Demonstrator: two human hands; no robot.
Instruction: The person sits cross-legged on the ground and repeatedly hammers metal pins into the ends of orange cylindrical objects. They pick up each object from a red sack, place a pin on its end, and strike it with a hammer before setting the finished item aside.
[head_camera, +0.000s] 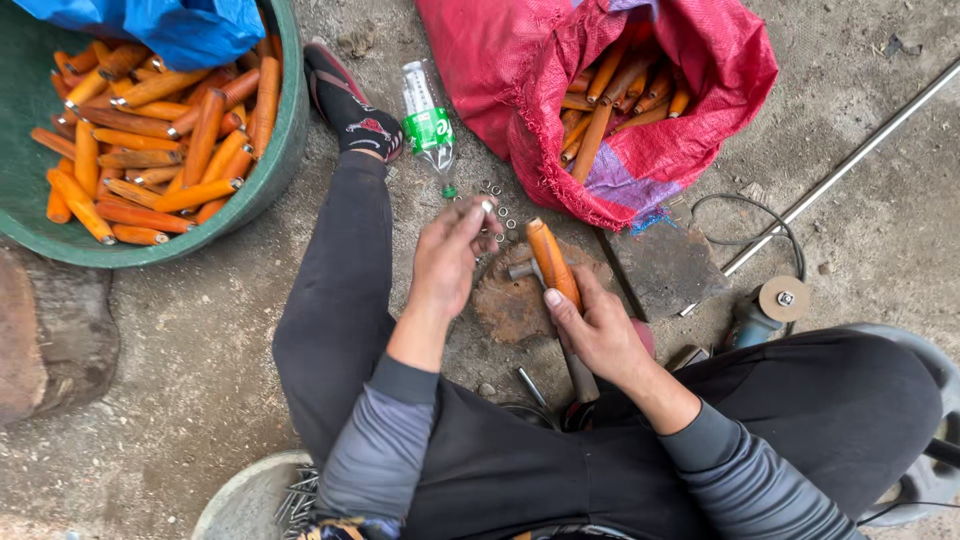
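Green tub of orange handles far left of grip. Right hand clenched round orange wooden handle, long axis pointing up-left, over rusty plate. Left hand pinches small metal ring, open ground between.

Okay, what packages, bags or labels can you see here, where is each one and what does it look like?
Plastic bottle: lying on the ground above the left hand, clear, green label band, green cap.
Red sack: top centre, open and crumpled, holding orange handles.
Blue bag: top left, draped over the green tub.
No signs or screens.
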